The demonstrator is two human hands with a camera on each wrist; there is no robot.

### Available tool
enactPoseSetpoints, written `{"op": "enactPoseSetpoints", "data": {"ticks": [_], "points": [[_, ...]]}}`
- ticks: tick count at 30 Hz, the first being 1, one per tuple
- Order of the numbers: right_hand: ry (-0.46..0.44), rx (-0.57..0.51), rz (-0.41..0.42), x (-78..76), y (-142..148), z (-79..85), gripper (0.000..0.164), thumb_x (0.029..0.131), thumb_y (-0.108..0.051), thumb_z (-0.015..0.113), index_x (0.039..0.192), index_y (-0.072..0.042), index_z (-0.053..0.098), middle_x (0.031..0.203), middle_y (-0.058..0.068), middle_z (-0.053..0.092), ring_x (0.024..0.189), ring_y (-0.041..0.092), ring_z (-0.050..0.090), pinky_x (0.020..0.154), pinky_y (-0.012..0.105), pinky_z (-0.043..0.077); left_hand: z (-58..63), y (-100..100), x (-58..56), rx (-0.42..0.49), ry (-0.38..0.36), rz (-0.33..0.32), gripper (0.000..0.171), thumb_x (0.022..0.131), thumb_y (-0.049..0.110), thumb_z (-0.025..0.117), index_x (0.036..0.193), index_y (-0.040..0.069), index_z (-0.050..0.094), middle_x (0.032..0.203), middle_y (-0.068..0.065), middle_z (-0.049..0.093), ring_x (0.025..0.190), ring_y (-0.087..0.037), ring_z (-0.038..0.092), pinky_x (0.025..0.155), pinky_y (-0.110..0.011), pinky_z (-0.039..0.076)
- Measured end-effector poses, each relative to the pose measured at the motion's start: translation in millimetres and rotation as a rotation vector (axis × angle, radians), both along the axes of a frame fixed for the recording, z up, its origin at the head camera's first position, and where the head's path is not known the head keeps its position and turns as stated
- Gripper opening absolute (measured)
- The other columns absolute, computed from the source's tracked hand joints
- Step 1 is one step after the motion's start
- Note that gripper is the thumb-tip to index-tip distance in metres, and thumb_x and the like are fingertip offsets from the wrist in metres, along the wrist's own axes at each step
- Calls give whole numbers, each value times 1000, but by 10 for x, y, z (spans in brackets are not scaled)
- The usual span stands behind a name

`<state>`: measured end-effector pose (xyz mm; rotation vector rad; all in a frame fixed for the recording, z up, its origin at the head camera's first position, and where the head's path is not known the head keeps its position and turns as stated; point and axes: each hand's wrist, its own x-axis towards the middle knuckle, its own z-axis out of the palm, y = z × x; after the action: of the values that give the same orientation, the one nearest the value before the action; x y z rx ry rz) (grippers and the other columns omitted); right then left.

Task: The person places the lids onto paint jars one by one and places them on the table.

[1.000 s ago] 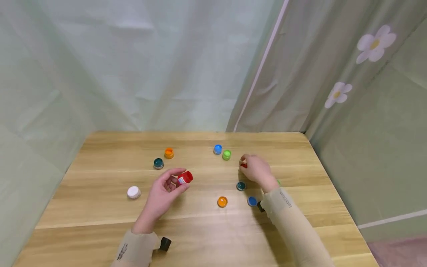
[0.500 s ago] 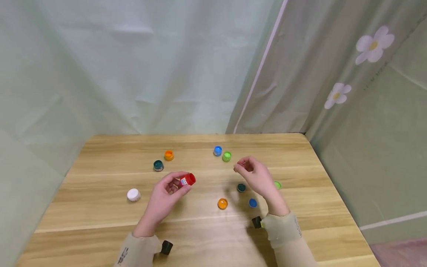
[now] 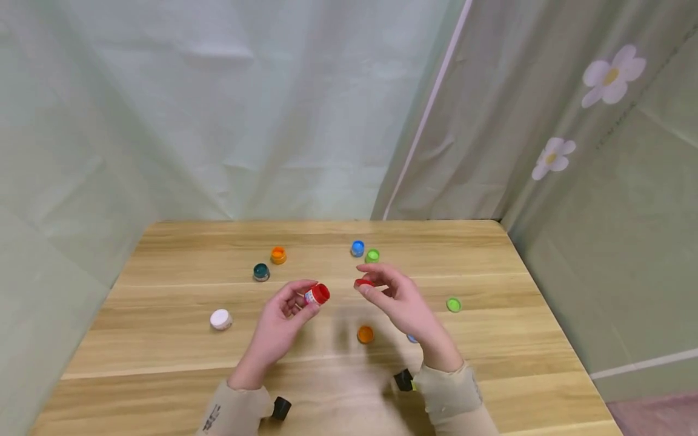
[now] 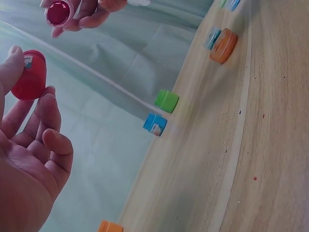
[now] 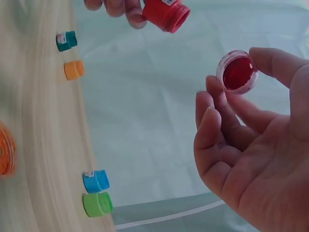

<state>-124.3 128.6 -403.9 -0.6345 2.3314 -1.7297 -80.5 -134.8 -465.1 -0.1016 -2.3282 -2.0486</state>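
My left hand (image 3: 277,332) grips a small red paint jar (image 3: 318,295) between thumb and fingers, its uncapped mouth tipped to the right. Facing it, my right hand (image 3: 402,306) pinches the jar's lid (image 5: 238,75) by its edge. Red paint coats the lid's inside, and its rim looks clear. Both hands are raised above the wooden table, with a small gap between jar and lid. In the left wrist view the red jar (image 4: 32,77) shows its label near the thumb.
Uncapped jars stand farther back: dark teal (image 3: 261,272), orange (image 3: 278,255), blue (image 3: 357,249) and green (image 3: 372,256). A white-topped jar (image 3: 220,319) is at left. Nearer lie an orange lid (image 3: 365,334), a green lid (image 3: 454,304) and a partly hidden blue lid (image 3: 412,338).
My right hand has lifted the red lid off the table and carried it left toward the jar. My left hand has shifted slightly right with the jar.
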Motion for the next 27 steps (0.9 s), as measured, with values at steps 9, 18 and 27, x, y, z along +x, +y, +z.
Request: {"op": "enactPoseSetpoints", "data": {"ticks": [9,18,27], "points": [[30,49,39,23,-45,-12,29,104,-23,74,133,-21,74,127,-7,69,114,17,65,91,41,54,16,35,-7,40,16,-29,35,102,12,75,136,11,67,118,-9,71,99,-27,65,84,-26,57],[45,80,40,38,-131,-29,40,99,-18,79,138,-16,70,126,-8,68,119,16,61,91,40,53,20,99,-28,33,24,-34,38,101,18,76,138,15,68,114,-8,69,98,-30,61,80,-26,54],[86,73,37,57,-174,-31,39,98,-11,79,135,-18,70,122,-6,73,118,20,65,88,38,54,42,149,-11,54,41,-14,33,99,8,78,130,11,68,106,-9,69,92,-25,62,76,-25,51]]}}
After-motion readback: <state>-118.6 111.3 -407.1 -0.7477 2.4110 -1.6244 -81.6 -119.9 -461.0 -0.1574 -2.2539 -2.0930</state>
